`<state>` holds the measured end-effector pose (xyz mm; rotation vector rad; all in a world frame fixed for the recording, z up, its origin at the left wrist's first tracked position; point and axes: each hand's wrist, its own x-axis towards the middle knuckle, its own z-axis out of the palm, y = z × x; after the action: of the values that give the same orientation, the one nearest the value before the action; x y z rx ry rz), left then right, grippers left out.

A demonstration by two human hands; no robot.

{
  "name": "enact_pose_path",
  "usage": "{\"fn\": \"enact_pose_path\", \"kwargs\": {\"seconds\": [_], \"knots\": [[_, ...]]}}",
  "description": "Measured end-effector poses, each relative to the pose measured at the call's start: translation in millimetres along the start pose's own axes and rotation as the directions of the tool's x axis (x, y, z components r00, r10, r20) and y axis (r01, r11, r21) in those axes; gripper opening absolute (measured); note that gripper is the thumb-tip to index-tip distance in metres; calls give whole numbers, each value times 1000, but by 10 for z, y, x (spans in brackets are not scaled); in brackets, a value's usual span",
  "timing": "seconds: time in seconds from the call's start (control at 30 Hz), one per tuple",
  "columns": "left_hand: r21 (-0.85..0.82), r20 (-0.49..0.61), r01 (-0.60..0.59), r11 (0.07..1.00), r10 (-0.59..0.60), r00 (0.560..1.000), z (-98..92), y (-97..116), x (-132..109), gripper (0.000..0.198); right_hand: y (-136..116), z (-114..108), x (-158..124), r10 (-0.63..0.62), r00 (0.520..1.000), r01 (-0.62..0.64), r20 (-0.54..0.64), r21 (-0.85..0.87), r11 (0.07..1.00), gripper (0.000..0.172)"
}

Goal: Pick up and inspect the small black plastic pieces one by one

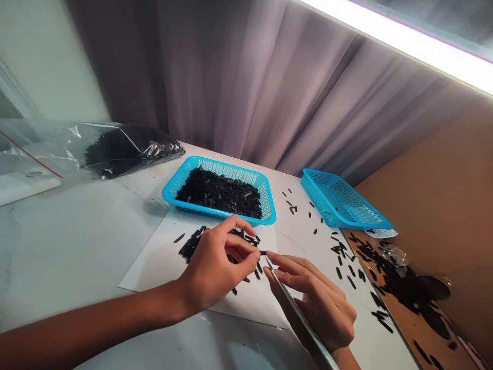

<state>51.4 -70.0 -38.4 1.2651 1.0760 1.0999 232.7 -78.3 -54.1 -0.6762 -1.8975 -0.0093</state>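
My left hand (215, 259) pinches a small black strip (263, 253) between thumb and fingertips, above a sheet of white paper (154, 257). My right hand (314, 290) is closed around slim silver tweezers (296, 308), whose pointed tip is near the strip. Its fingertips touch or nearly touch the strip's right end; I cannot tell which. Beneath and behind my left hand, a loose pile of black strips (190, 245) lies on the paper, partly hidden by the hand. Just beyond, a blue plastic basket (219, 211) holds a heap of similar black strips.
A second blue basket (346, 198) with a few strips stands at the right. Scattered strips (341, 252) lie on the white table (69, 257) and a brown board (408, 329). A clear plastic bag (131, 149) of black pieces lies at the left, before a grey curtain (231, 77).
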Motion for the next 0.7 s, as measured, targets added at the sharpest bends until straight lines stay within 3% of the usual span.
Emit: {"fn": "enact_pose_path", "kwargs": {"seconds": [0.7], "knots": [[53, 35, -160, 986, 158, 987, -3, 37, -42, 18, -30, -86, 27, -80, 993, 81, 85, -3, 997, 19]]}}
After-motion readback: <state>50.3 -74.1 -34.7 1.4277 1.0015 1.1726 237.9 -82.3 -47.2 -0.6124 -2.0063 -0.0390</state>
